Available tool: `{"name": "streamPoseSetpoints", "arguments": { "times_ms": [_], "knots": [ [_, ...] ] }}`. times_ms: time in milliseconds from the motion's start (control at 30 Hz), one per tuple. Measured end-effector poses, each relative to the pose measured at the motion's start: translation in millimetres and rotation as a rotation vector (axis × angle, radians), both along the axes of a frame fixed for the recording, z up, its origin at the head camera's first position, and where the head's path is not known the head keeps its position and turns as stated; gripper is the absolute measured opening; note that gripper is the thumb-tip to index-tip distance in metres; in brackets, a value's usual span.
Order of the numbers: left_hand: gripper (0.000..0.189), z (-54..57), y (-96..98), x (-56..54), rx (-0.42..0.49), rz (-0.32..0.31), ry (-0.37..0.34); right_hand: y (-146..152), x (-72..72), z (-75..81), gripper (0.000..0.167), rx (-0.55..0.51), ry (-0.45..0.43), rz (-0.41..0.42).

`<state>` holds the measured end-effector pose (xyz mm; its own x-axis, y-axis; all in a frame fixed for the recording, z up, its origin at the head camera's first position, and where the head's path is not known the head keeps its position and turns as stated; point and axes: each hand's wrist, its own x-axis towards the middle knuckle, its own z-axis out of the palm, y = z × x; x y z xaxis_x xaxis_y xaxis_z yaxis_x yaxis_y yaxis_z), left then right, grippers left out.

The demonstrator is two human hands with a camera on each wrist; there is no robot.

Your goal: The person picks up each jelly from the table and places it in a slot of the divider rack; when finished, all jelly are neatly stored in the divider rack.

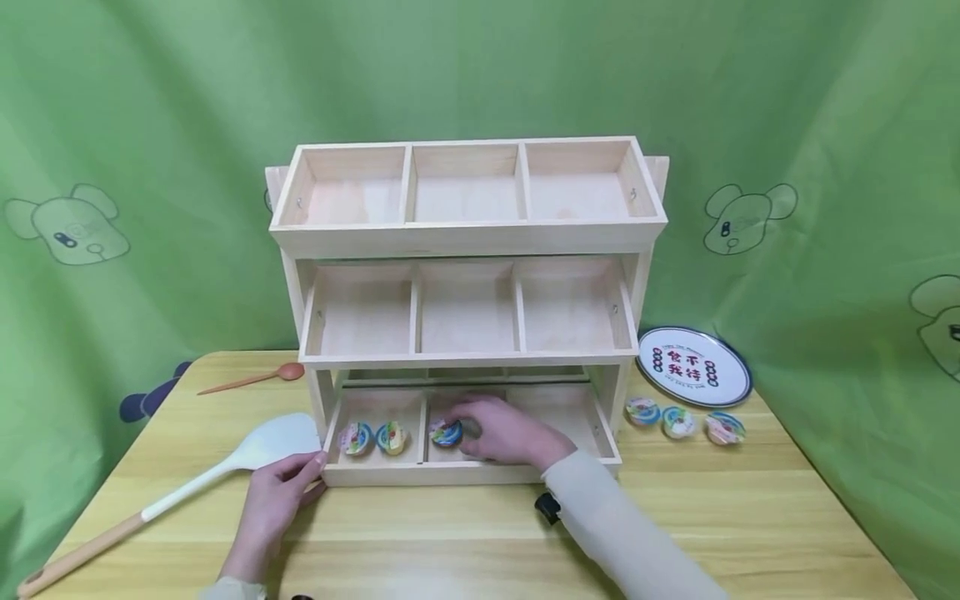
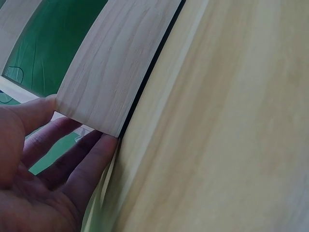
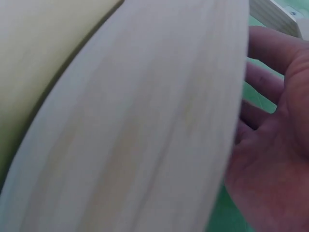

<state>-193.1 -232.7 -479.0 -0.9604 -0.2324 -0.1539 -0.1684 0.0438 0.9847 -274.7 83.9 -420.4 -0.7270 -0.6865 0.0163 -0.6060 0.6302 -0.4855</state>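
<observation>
A pale wooden three-tier rack (image 1: 468, 240) stands on the table, each tier split into three compartments. At the lower left corner, my left hand (image 1: 279, 500) holds the end of the bottom tray; in the left wrist view its thumb (image 2: 41, 108) is at the front board's upper corner and fingertips at the lower one. My right hand (image 1: 504, 431) reaches into the bottom middle compartment, fingers curled at a small jelly cup (image 1: 446, 433) with a colourful lid. In the right wrist view the front board (image 3: 145, 125) hides its fingertips. Two jelly cups (image 1: 392, 437) sit in the bottom left compartment.
Three more jelly cups (image 1: 678, 422) lie on the table right of the rack, before an oval plate (image 1: 693, 367) with red writing. At left lie a white spatula (image 1: 273, 442) with a wooden handle and a wooden spoon (image 1: 288, 372). A green curtain (image 1: 480, 67) hangs behind.
</observation>
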Motion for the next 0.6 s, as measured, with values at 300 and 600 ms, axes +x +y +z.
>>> {"name": "streamPoseSetpoints", "arguments": {
  "times_ms": [300, 600],
  "knots": [
    [0.036, 0.5, 0.6, -0.3, 0.010, 0.003, -0.006, 27.2, 13.8, 17.1, 0.046, -0.017, -0.027, -0.084],
    [0.036, 2.9, -0.2, -0.6, 0.016, -0.027, 0.010, 46.0, 25.8, 28.8, 0.046, -0.008, 0.024, -0.040]
  ]
}}
